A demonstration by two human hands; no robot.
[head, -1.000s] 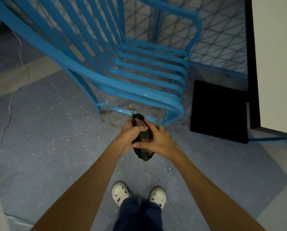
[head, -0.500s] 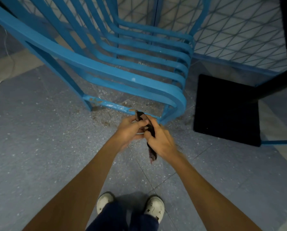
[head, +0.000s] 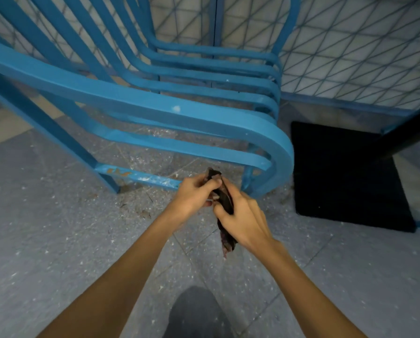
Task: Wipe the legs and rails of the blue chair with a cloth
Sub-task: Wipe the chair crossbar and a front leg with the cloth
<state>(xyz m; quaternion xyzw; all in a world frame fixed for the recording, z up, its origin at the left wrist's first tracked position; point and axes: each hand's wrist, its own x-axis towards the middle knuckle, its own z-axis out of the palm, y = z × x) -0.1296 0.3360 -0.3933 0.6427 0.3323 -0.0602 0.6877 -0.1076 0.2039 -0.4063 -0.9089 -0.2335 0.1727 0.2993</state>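
We are holding a dark, crumpled cloth (head: 224, 203) that is twisted into a narrow, limp strip between both hands. Our left hand (head: 191, 198) is pinching its upper end, thumb and fingers curled around the bunched fabric, whose tip is poking up above the knuckles. Our right hand (head: 245, 220) is gripping the middle of the strip, fingers wrapped around it, and a ragged tail is dangling below that palm.

The blue chair (head: 155, 103) is standing just ahead of us, built of flat painted bars that are bending in smooth curves at the seat front. Its low rail (head: 140, 176) is showing orange rust chips and pale flecks in the paint. The cloth is hanging right at the near side of this rail, close to the front leg (head: 248, 179); we cannot tell whether it is touching. Grey speckled floor tiles (head: 57, 240) are carrying scattered grit under the seat. A flat black mat (head: 345, 176) is lying to the right, beside a diamond-patterned mesh panel (head: 350, 57).
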